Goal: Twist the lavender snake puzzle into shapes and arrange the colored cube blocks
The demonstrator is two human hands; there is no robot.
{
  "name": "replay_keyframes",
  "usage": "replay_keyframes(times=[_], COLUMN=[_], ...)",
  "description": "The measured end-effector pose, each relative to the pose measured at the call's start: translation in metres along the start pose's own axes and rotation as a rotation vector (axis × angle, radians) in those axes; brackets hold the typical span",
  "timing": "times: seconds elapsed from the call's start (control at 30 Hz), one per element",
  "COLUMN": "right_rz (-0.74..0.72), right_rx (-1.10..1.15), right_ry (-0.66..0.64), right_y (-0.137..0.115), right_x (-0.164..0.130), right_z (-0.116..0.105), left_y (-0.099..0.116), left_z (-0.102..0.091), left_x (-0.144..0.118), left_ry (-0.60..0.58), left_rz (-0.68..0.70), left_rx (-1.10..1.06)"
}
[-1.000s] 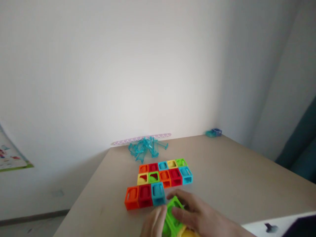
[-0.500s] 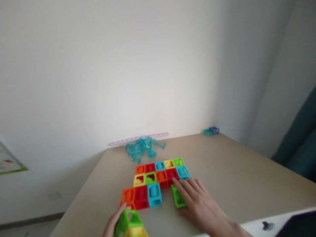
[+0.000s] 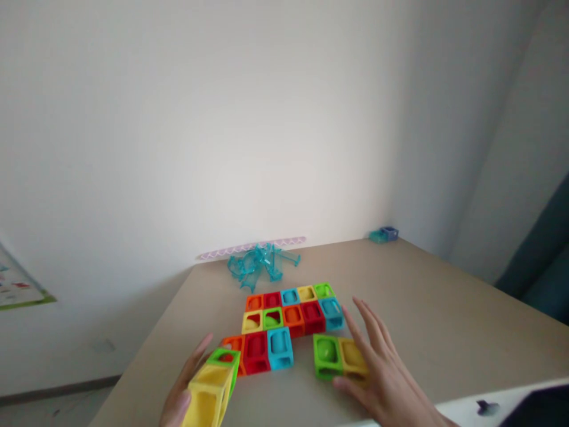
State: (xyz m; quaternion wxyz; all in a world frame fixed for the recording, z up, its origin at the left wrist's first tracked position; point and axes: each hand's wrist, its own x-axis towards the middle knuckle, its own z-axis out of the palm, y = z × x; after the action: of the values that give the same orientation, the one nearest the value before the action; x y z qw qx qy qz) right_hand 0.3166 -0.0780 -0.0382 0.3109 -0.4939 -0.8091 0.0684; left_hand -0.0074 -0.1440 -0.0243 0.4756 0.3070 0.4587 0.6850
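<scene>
On the beige table (image 3: 435, 320) lies a flat grid of coloured hollow cubes (image 3: 288, 311) in orange, red, blue, yellow and green. My left hand (image 3: 182, 394) holds a joined yellow and green cube pair (image 3: 213, 385) at the grid's front left, lifted and tilted toward me. My right hand (image 3: 382, 373) is spread flat, its fingers resting against a green and yellow cube pair (image 3: 338, 357) that sits on the table just right of the front row, with a small gap to the blue cube (image 3: 280, 349).
A pile of clear teal plastic pieces (image 3: 260, 265) lies at the table's far edge by the wall, beside a pale patterned strip (image 3: 251, 247). Small blue and teal blocks (image 3: 384, 234) sit in the far right corner. A white object (image 3: 489, 403) is at lower right.
My right hand has set a yellow cube beside the green one and slid right. My left hand has raised the yellow and green pair higher at the front left.
</scene>
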Motion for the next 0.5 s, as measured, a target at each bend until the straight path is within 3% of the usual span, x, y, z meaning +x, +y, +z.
replay_keyframes(times=[0.1,0.2,0.37,0.43,0.5], right_rz=[0.132,0.086,-0.028,-0.014,-0.007], right_rx=[0.121,0.207,0.234,0.220,0.208], right_ry=[-0.139,-0.253,-0.198,-0.200,-0.202], right_y=[0.010,0.014,0.009,0.009,0.010], right_x=[0.016,0.031,0.038,0.038,0.038], right_z=[-0.002,0.002,0.008,0.009,0.009], left_y=[0.000,0.000,-0.004,-0.008,-0.015], left_z=[0.009,0.023,0.041,0.042,0.044], left_x=[0.001,0.001,0.004,0.003,-0.002], left_ry=[-0.034,-0.062,-0.062,-0.042,-0.013], left_rz=[-0.013,-0.021,0.090,0.191,0.387], left_rx=[-0.042,-0.033,0.094,0.240,0.547])
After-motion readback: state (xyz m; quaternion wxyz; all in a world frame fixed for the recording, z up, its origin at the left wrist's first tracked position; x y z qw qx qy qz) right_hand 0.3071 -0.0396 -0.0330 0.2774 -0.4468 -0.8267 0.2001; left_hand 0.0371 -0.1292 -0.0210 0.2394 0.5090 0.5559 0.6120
